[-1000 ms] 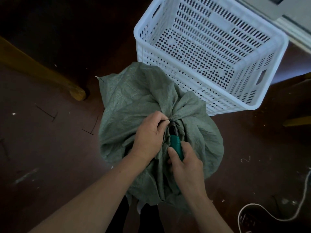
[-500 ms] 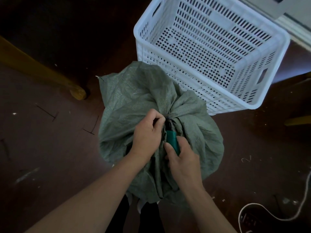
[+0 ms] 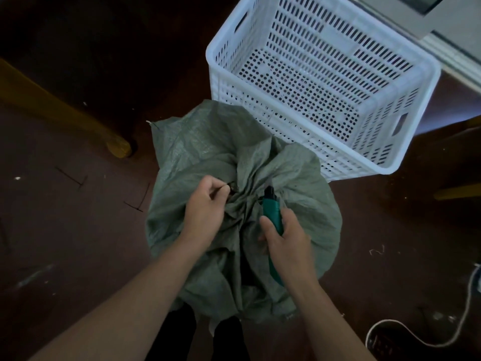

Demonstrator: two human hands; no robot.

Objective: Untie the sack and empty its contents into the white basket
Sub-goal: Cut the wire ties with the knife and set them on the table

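Observation:
A grey-green woven sack stands on the dark floor in the middle of the view, its mouth bunched into folds. My left hand pinches a thin dark tie at the gathered neck. My right hand grips a green-handled cutter, its dark tip pointing up at the folds just right of the neck. The white perforated basket stands behind the sack at the upper right, with nothing inside. The sack's contents are hidden.
A yellowish wooden furniture leg rests on the floor at the left. A white cord curls at the lower right near a dark object. A grey appliance edge borders the basket at the top right. Small scraps lie scattered on the floor.
My hands have drawn apart: the left one moved left, pulling the tie, and the right one shifted right with the cutter away from the neck. The gathered folds look looser.

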